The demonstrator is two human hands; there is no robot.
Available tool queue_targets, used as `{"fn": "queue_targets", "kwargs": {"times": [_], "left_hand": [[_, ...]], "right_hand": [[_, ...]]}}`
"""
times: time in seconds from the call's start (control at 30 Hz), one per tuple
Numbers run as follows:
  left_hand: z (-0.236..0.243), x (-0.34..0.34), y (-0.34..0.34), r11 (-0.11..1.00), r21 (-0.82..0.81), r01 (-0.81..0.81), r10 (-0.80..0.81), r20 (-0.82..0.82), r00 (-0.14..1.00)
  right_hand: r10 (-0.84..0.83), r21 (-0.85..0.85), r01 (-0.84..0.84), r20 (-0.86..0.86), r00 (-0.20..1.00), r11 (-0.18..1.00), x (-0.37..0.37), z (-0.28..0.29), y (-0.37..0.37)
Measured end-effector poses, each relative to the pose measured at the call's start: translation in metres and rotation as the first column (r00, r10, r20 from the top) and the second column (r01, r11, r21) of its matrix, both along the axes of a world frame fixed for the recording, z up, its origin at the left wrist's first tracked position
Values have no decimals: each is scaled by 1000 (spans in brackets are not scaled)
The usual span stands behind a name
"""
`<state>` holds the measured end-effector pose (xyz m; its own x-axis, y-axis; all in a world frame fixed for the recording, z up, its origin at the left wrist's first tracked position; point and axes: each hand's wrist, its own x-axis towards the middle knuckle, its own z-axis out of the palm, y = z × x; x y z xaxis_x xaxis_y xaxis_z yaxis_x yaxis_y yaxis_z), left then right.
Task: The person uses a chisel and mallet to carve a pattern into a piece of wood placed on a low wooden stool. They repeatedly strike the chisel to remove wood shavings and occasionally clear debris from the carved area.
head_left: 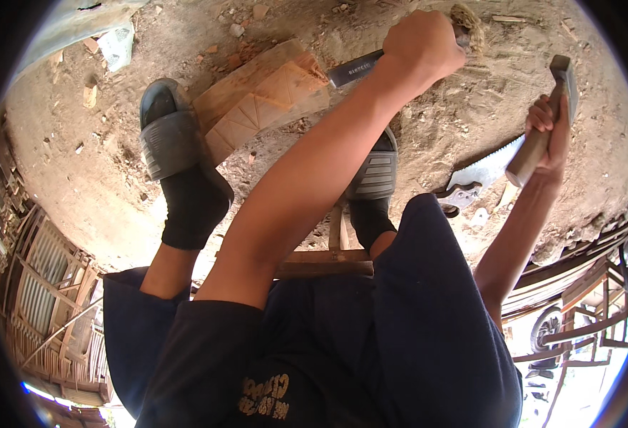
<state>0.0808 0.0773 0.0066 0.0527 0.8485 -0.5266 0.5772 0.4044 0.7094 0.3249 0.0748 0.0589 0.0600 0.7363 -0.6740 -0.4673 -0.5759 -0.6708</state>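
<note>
My left hand (424, 46) is closed in a fist around the handle of a chisel, whose flat dark blade (357, 69) points left. The blade's end lies close to the right end of a wooden block (267, 100) marked with zigzag lines; I cannot tell whether they touch. At the right my right hand (553, 135) grips a hammer (528, 153) by its wooden handle, raised with its dark metal head up. The hammer is well apart from the chisel. A frayed, fibrous end of the chisel handle sticks out beyond my left fist.
My sandalled feet (175, 143) stand beside the block on the dirt floor (64, 164). A handsaw (489, 170) lies at the right below my right hand. Wood chips and small rubble are scattered about. A wooden seat (321, 267) shows beneath me.
</note>
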Motion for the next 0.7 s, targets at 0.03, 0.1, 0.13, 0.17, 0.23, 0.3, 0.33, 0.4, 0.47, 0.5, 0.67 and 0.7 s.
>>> {"fn": "queue_targets", "kwargs": {"times": [0.03,0.1,0.13,0.17,0.23,0.3,0.33,0.4,0.47,0.5,0.67,0.7], "left_hand": [[0,2,4,1000,-7,9,-9,-4,1000],[-4,-10,0,1000,5,-13,13,-37,999],[-4,-11,0,1000,19,-16,16,-32,999],[-5,-13,-1,999,28,-19,20,-31,999],[-6,-18,-11,999,32,-28,29,-37,999],[-5,-19,-9,999,-40,-15,14,-34,999],[-5,-20,-9,997,-78,-11,9,-34,999],[-3,-14,-4,998,-64,-1,-1,-19,1000],[-4,-14,-5,997,-79,6,-7,-15,1000],[-2,-12,-4,996,-93,11,-12,-1,1000],[-4,-22,-7,992,-119,32,-34,-15,999],[-2,-30,-15,996,-78,43,-45,-31,998]], "right_hand": [[25,10,-25,22,999,1000,-4,-1,0],[327,-129,-307,176,929,943,-43,-4,-28],[564,-332,-493,168,808,804,-46,-1,-40],[586,-362,-529,62,808,767,-69,25,-39],[650,-418,-533,216,729,736,-70,40,-28],[625,-456,-481,243,742,749,-68,45,-16],[547,-388,-437,240,802,812,-65,42,-11],[401,-215,-350,278,873,912,-42,42,10],[309,66,-331,225,924,941,-19,34,34],[297,94,-303,72,952,948,5,27,52],[483,-298,-411,232,844,862,-51,8,5],[739,-476,-606,156,655,638,-77,26,-20]]}}
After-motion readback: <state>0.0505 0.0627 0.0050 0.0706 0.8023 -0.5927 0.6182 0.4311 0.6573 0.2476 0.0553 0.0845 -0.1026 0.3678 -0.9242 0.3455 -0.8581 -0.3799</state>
